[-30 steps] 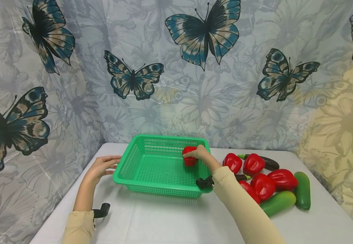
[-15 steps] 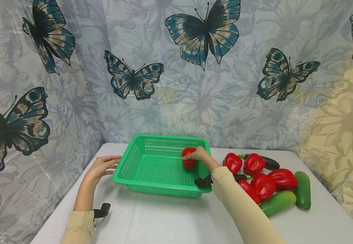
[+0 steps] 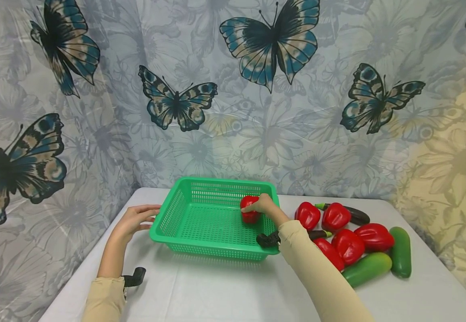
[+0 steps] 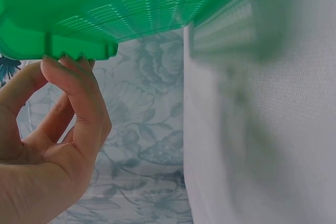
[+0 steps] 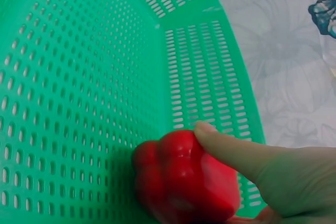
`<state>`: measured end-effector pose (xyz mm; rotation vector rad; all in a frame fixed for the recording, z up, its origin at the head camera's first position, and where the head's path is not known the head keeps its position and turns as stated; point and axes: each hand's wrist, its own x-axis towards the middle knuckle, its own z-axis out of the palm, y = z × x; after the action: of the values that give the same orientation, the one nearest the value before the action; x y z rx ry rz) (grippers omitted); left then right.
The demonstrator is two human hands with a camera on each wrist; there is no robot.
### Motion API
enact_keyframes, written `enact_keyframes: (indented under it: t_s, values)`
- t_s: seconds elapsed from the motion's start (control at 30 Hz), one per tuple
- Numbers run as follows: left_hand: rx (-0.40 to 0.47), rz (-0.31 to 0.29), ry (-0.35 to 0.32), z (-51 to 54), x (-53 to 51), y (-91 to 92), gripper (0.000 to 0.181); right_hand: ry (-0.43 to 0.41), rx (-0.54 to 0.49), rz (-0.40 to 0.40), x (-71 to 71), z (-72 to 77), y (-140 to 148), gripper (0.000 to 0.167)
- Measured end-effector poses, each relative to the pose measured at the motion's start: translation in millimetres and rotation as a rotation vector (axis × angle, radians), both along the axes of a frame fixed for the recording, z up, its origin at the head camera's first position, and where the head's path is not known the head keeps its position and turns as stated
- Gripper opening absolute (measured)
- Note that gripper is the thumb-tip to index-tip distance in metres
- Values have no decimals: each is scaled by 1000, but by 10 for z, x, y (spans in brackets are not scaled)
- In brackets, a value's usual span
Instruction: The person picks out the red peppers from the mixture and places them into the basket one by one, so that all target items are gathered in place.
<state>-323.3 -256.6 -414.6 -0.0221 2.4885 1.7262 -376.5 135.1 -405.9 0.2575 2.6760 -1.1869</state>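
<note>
My right hand (image 3: 262, 205) holds a red bell pepper (image 3: 250, 214) low inside the green basket (image 3: 216, 249), near its right end. In the right wrist view the thumb lies along the side of the bell pepper (image 5: 184, 177), which is at the basket's perforated floor; the other fingers are mostly hidden. My left hand (image 3: 133, 220) is at the basket's left end. From the left wrist view, fingertips of the left hand (image 4: 68, 119) touch the rim (image 4: 79, 48) from outside, the fingers loosely bent.
Right of the basket lie several red bell peppers (image 3: 347, 247), two dark eggplants (image 3: 357, 216), one partly hidden by the sleeve, and two green cucumbers (image 3: 400, 252). All stand on a white-covered table (image 3: 208, 290). A butterfly-print cloth (image 3: 233, 147) hangs behind.
The right hand has lowered the bell pepper slightly within the basket. My left hand stays at the rim, and the basket has not visibly moved.
</note>
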Motion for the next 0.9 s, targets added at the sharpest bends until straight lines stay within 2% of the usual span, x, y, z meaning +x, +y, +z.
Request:
enact_keyframes:
  t_s: [0.2,0.6,0.9]
  values:
    - [0,-5,1,12,8,-8,55,8,52,2,16,5,-22,90]
    - [2,-5,7,22,28,2,54,7,71,17,26,5,-29,88]
    - [8,4,2,16,25,5,55,-6,71,27,26,9,-32,93]
